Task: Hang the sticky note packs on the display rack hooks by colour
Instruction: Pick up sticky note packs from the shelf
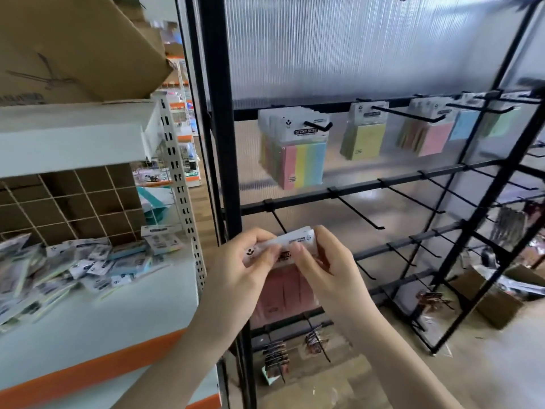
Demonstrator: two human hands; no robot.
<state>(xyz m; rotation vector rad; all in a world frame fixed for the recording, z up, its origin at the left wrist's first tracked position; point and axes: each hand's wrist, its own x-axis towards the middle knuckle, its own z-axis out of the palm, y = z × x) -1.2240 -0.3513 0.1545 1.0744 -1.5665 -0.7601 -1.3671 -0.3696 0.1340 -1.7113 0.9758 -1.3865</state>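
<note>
loose pile of packs (73, 270) still waiting on the white shelf (97, 314) at left, left hand (250, 261) and right hand (321, 261) both pinch a pink pack (283, 290) by its header below the lower-row hook (278, 221), top row already holds multicolour packs (298, 154), yellow, pink, blue, green; roughly midway.

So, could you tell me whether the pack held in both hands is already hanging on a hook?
No, both hands grip the pink pack by its white header, below the nearest hook.
</note>
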